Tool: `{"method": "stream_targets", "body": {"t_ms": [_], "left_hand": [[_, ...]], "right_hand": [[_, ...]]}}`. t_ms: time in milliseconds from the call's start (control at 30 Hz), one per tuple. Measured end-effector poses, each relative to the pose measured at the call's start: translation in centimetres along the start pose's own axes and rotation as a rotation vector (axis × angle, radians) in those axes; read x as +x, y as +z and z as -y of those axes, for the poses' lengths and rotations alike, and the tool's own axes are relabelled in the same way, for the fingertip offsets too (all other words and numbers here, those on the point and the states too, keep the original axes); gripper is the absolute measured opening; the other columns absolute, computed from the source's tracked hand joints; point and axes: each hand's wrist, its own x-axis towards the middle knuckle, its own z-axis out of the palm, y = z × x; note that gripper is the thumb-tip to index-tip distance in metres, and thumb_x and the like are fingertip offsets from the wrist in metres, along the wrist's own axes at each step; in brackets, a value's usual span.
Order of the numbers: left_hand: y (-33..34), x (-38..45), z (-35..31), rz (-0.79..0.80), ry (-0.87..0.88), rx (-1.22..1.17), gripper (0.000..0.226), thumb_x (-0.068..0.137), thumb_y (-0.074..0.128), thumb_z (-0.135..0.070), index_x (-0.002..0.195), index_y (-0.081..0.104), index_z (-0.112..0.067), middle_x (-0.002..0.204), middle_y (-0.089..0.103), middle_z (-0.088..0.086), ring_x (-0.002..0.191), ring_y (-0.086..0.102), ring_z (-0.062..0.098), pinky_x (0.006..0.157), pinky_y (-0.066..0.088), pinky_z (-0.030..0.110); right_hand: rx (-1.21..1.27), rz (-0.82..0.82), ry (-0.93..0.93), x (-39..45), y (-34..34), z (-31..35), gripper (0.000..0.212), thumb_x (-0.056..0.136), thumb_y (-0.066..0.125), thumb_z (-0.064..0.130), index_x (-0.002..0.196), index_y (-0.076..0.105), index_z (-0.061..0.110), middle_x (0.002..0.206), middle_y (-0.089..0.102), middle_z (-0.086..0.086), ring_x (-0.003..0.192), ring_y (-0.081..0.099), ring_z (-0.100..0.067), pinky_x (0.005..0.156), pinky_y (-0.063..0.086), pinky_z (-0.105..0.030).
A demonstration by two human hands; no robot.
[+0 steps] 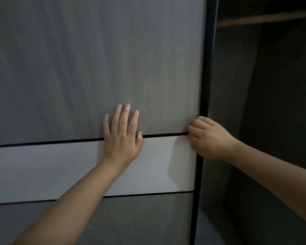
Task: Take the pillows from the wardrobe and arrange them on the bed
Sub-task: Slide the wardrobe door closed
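Note:
A grey sliding wardrobe door (95, 59) with a pale band across it and thin black lines fills most of the view. My left hand (121, 137) lies flat on the door face, fingers spread, across the upper black line. My right hand (208, 138) curls around the door's black right edge (204, 68), fingers wrapped behind it. To the right of that edge the wardrobe interior (263, 121) stands exposed and very dark. No pillows show anywhere.
A wooden shelf edge (265, 19) crosses the top of the dark compartment. The compartment's floor (212, 230) shows faintly at the bottom. The bed is out of view.

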Motion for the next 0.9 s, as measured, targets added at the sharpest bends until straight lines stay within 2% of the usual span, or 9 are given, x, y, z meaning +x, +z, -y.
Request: {"method": "stream_targets", "body": {"t_ms": [67, 200, 300, 367, 433, 500, 600, 833, 900], "left_hand": [[0.4, 0.5, -2.2, -0.027, 0.024, -0.024, 0.047, 0.075, 0.044, -0.026, 0.118, 0.045, -0.007, 0.118, 0.065, 0.026, 0.109, 0.061, 0.045, 0.085, 0.046, 0.065], [0.8, 1.2, -5.7, 0.000, 0.003, -0.045, 0.048, 0.075, 0.044, -0.026, 0.118, 0.045, -0.006, 0.120, 0.065, 0.025, 0.110, 0.061, 0.043, 0.086, 0.045, 0.065], [1.1, 1.5, -7.7, 0.032, -0.026, -0.055, 0.051, 0.073, 0.042, -0.023, 0.115, 0.058, 0.000, 0.119, 0.065, 0.026, 0.109, 0.061, 0.045, 0.084, 0.044, 0.068], [1.4, 1.5, -9.1, 0.031, -0.037, -0.050, 0.051, 0.072, 0.042, -0.021, 0.113, 0.060, 0.003, 0.118, 0.065, 0.027, 0.108, 0.061, 0.045, 0.083, 0.044, 0.069], [1.7, 1.7, -10.5, 0.024, -0.030, -0.042, 0.051, 0.073, 0.041, -0.022, 0.116, 0.055, 0.002, 0.118, 0.065, 0.028, 0.108, 0.061, 0.046, 0.083, 0.044, 0.069], [1.7, 2.1, -12.0, 0.036, -0.034, -0.039, 0.054, 0.073, 0.041, -0.024, 0.117, 0.057, 0.003, 0.119, 0.064, 0.029, 0.109, 0.060, 0.047, 0.082, 0.043, 0.070], [2.3, 3.1, -13.7, 0.016, -0.029, -0.005, 0.056, 0.074, 0.042, -0.029, 0.120, 0.046, 0.001, 0.120, 0.063, 0.029, 0.114, 0.058, 0.045, 0.083, 0.042, 0.070], [4.7, 4.7, -17.3, -0.100, 0.062, 0.020, 0.062, 0.077, 0.039, -0.043, 0.126, 0.037, -0.005, 0.132, 0.055, 0.027, 0.131, 0.025, 0.032, 0.091, 0.040, 0.068], [5.8, 5.3, -18.9, -0.108, 0.069, 0.016, 0.063, 0.080, 0.035, -0.046, 0.130, 0.030, -0.008, 0.156, 0.015, 0.020, 0.145, -0.010, 0.024, 0.104, 0.026, 0.062]], "right_hand": [[-0.059, 0.040, 0.060, -2.2, -0.7, -1.5, 0.029, 0.074, 0.050, 0.010, 0.051, 0.067, 0.010, 0.059, 0.068, -0.006, 0.057, 0.066, -0.025, 0.067, 0.060, -0.029], [-0.127, 0.148, 0.287, -6.4, -2.3, -4.0, 0.008, 0.062, 0.079, 0.009, 0.060, 0.072, 0.007, 0.063, 0.071, -0.009, 0.062, 0.068, -0.028, 0.073, 0.059, -0.038], [-0.090, 0.243, 0.622, -8.4, -2.6, -5.2, 0.011, 0.073, 0.072, 0.011, 0.067, 0.069, 0.003, 0.068, 0.071, -0.014, 0.070, 0.065, -0.032, 0.075, 0.054, -0.040], [-0.017, 0.179, 0.767, -9.2, -2.6, -5.5, 0.013, 0.076, 0.069, 0.011, 0.071, 0.065, 0.000, 0.071, 0.069, -0.019, 0.071, 0.062, -0.036, 0.066, 0.052, -0.042], [-0.004, 0.084, 0.756, -9.6, -2.4, -5.2, 0.014, 0.073, 0.068, 0.012, 0.075, 0.064, -0.002, 0.076, 0.067, -0.022, 0.072, 0.063, -0.039, 0.060, 0.054, -0.041], [-0.030, -0.020, 0.693, -9.6, -2.1, -5.1, 0.028, 0.073, 0.058, 0.021, 0.087, 0.068, -0.001, 0.093, 0.069, -0.027, 0.084, 0.066, -0.045, 0.069, 0.056, -0.047], [-0.042, -0.067, 0.663, -8.8, -0.9, -5.2, 0.048, 0.073, 0.055, 0.031, 0.108, 0.067, 0.001, 0.118, 0.062, -0.031, 0.107, 0.058, -0.052, 0.083, 0.046, -0.066], [0.005, -0.012, 0.808, -11.9, 1.5, -8.5, 0.060, 0.082, 0.037, 0.048, 0.121, 0.041, 0.003, 0.117, 0.059, -0.038, 0.105, 0.054, -0.060, 0.077, 0.039, -0.076], [0.018, -0.016, 0.832, -13.7, 1.9, -9.9, 0.059, 0.092, 0.024, 0.050, 0.122, 0.040, 0.002, 0.117, 0.059, -0.038, 0.105, 0.053, -0.060, 0.078, 0.039, -0.076]]}}
